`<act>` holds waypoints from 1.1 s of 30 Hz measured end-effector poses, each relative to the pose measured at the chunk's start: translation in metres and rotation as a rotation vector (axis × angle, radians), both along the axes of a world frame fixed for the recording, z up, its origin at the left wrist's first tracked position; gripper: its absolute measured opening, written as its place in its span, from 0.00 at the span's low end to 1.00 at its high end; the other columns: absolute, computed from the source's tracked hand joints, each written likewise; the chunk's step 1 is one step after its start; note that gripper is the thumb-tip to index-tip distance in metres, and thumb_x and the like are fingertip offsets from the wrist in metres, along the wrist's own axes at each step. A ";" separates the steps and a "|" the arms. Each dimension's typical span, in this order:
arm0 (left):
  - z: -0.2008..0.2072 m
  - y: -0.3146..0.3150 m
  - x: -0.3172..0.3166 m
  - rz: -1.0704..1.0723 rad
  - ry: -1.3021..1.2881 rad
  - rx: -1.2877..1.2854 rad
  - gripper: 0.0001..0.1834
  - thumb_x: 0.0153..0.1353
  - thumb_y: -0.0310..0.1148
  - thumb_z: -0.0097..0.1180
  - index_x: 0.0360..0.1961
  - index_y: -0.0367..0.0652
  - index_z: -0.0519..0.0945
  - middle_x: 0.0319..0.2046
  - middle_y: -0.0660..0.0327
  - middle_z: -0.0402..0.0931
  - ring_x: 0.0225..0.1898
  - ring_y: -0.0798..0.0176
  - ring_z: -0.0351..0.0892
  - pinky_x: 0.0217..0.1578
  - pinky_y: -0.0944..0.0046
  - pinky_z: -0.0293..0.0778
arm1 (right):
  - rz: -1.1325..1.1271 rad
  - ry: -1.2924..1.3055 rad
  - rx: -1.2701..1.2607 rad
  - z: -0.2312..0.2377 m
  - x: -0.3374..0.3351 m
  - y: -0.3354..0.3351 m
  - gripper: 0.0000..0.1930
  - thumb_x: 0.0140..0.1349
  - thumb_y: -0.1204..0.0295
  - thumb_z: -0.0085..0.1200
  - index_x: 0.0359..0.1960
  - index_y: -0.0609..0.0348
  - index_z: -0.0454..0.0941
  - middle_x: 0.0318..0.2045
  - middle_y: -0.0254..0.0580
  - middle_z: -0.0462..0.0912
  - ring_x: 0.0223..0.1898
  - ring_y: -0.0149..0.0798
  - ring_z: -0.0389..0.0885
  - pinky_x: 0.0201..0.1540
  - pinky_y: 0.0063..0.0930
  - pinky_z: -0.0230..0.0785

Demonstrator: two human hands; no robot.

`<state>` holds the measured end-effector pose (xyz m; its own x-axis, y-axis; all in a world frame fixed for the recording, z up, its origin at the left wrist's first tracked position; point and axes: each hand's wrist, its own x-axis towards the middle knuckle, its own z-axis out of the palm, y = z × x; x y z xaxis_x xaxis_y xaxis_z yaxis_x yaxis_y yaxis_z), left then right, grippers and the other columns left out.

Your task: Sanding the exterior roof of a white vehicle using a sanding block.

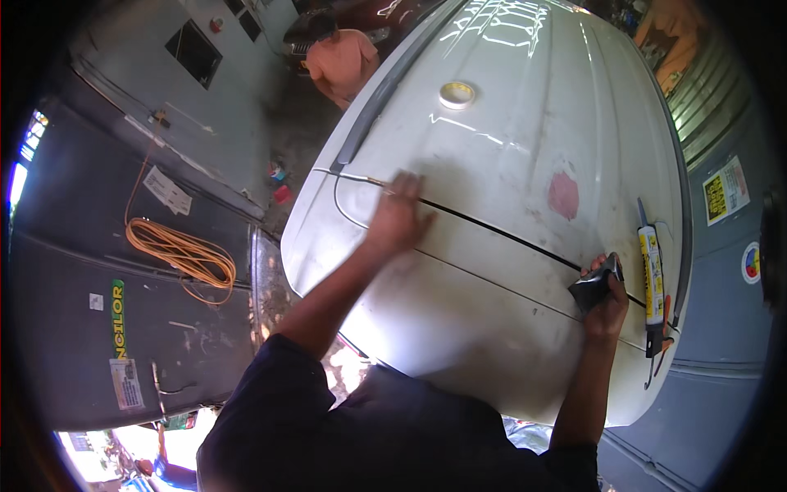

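I stand over the white roof of a vehicle, which has a dark seam running across it. My left hand lies over the left part of this seam, fingers stretched out and thumb apart, slightly blurred. A pale strip runs along the seam to the left of it. Near the seam's right part, my right hand grips a black, shiny, flat piece whose exact kind I cannot make out. Just right of that hand, a caulking gun with a sealant cartridge rests on the roof.
Farther up the roof lies a roll of tape, and a pinkish patch marks the surface. A coiled orange hose or cable hangs against the dark panel at left. Another person is beyond the vehicle's far left side.
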<state>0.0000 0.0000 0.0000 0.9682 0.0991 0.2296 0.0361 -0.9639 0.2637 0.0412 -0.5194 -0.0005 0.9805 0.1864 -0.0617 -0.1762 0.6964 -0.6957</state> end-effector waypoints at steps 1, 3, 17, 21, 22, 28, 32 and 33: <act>-0.008 -0.007 0.001 0.003 -0.004 -0.027 0.50 0.65 0.52 0.76 0.80 0.35 0.69 0.78 0.36 0.69 0.82 0.32 0.62 0.83 0.41 0.58 | 0.030 -0.018 -0.006 0.001 0.005 -0.014 0.32 0.69 0.70 0.65 0.74 0.58 0.71 0.63 0.49 0.79 0.65 0.47 0.80 0.74 0.53 0.71; 0.005 0.070 -0.002 0.084 0.014 0.035 0.59 0.62 0.62 0.76 0.85 0.42 0.65 0.80 0.36 0.65 0.86 0.32 0.54 0.82 0.32 0.55 | 0.042 -0.028 0.019 -0.008 -0.007 0.009 0.32 0.71 0.70 0.63 0.75 0.62 0.70 0.64 0.48 0.78 0.67 0.45 0.80 0.77 0.51 0.70; -0.007 0.147 0.042 0.121 0.077 -0.056 0.71 0.45 0.84 0.72 0.85 0.56 0.67 0.85 0.40 0.55 0.89 0.29 0.36 0.79 0.13 0.43 | 0.160 -0.010 -0.460 0.049 -0.002 0.090 0.21 0.74 0.65 0.65 0.65 0.52 0.76 0.61 0.54 0.83 0.59 0.48 0.85 0.66 0.53 0.81; -0.029 0.163 0.053 0.376 -0.158 -0.138 0.54 0.62 0.77 0.66 0.80 0.52 0.76 0.82 0.38 0.63 0.88 0.29 0.42 0.78 0.14 0.47 | 0.272 -0.632 -1.213 0.072 0.024 0.186 0.15 0.71 0.79 0.65 0.58 0.62 0.85 0.59 0.47 0.88 0.55 0.42 0.89 0.62 0.35 0.82; -0.035 0.171 0.057 0.429 -0.240 -0.150 0.54 0.61 0.77 0.67 0.78 0.51 0.77 0.81 0.39 0.66 0.88 0.30 0.46 0.78 0.15 0.48 | 0.289 -0.635 -1.226 0.079 0.026 0.216 0.15 0.71 0.79 0.65 0.58 0.62 0.85 0.59 0.47 0.88 0.55 0.42 0.89 0.62 0.35 0.82; -0.055 0.189 0.062 0.525 -0.497 -0.185 0.36 0.68 0.59 0.72 0.68 0.48 0.84 0.70 0.45 0.81 0.80 0.37 0.67 0.77 0.31 0.62 | 0.469 -1.321 -1.415 0.070 0.059 0.352 0.17 0.64 0.83 0.69 0.54 0.60 0.90 0.57 0.46 0.88 0.56 0.50 0.87 0.59 0.39 0.81; -0.048 0.188 0.067 0.528 -0.524 -0.218 0.34 0.67 0.56 0.74 0.66 0.46 0.86 0.68 0.47 0.82 0.76 0.38 0.73 0.75 0.38 0.67 | 0.602 -1.532 -1.383 0.057 0.086 0.420 0.20 0.60 0.82 0.68 0.56 0.57 0.91 0.56 0.42 0.86 0.60 0.50 0.83 0.63 0.43 0.79; -0.048 0.187 0.069 0.497 -0.543 -0.292 0.32 0.66 0.53 0.74 0.64 0.44 0.86 0.67 0.47 0.82 0.77 0.37 0.71 0.75 0.33 0.65 | 0.623 -1.653 -1.393 0.054 0.091 0.434 0.21 0.59 0.81 0.68 0.56 0.56 0.91 0.57 0.41 0.86 0.62 0.49 0.82 0.64 0.43 0.78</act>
